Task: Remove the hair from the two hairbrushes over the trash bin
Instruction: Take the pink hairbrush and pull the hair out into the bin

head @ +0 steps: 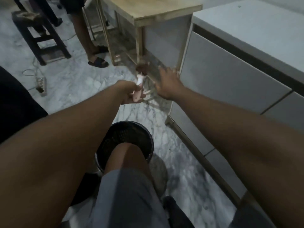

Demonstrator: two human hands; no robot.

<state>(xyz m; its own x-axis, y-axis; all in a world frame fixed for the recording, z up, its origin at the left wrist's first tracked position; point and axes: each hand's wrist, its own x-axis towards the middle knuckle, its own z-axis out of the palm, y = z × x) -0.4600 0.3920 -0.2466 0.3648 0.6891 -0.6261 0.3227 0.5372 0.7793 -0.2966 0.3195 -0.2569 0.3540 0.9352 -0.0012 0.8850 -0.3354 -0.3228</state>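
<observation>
Round black mesh trash bin (122,129) on the grey-white marble floor (79,83), low centre; its near side is hidden by the person's knee (126,155) and the inside is too dark to tell the contents. Pale pink-and-white plastic hairbrush (140,78) is held out in the air past the bin, not over it. Its long axis runs near-to-far, handle toward the person, bristle head pointing away and slightly right, with a clump of brown hair (142,66) on the head. Left hand (129,94) is curled tight round the handle. Right hand (166,83) is just right of the brush head with fingers spread, holding nothing and not touching the brush. Light wooden table (156,12) and white drawer cabinet (230,71) are beyond.
</observation>
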